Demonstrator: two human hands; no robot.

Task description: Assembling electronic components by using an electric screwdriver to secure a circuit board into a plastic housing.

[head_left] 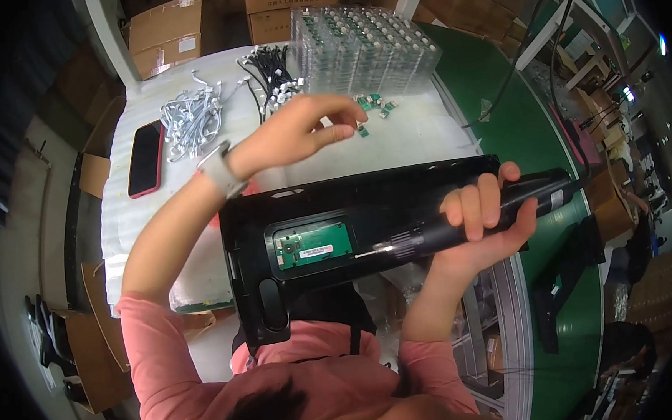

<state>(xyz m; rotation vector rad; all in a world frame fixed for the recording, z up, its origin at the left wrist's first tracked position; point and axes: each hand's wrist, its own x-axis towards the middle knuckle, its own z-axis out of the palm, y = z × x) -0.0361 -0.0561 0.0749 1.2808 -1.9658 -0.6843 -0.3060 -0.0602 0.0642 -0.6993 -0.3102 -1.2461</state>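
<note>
My left hand (300, 129) reaches over the white table with its fingers curved and thumb apart. Its fingertips are right at a small green circuit board (363, 131), and several more small boards (376, 102) lie just beyond. A black electric screwdriver (460, 222) is gripped in my right hand (479, 220), its metal bit pointing left. The bit's tip is by the lower right corner of a green circuit board (319, 243), which sits in a recess of a long black plastic housing (385, 195). This housing rests across the table's near edge, over my lap.
White-plugged grey cables (192, 115) and black cables (270, 69) are piled at the far left. A phone (145, 160) lies left of them. Stacked clear trays (365, 58) stand at the back. Hanging cords (519, 60) and a green surface (475, 70) are on the right.
</note>
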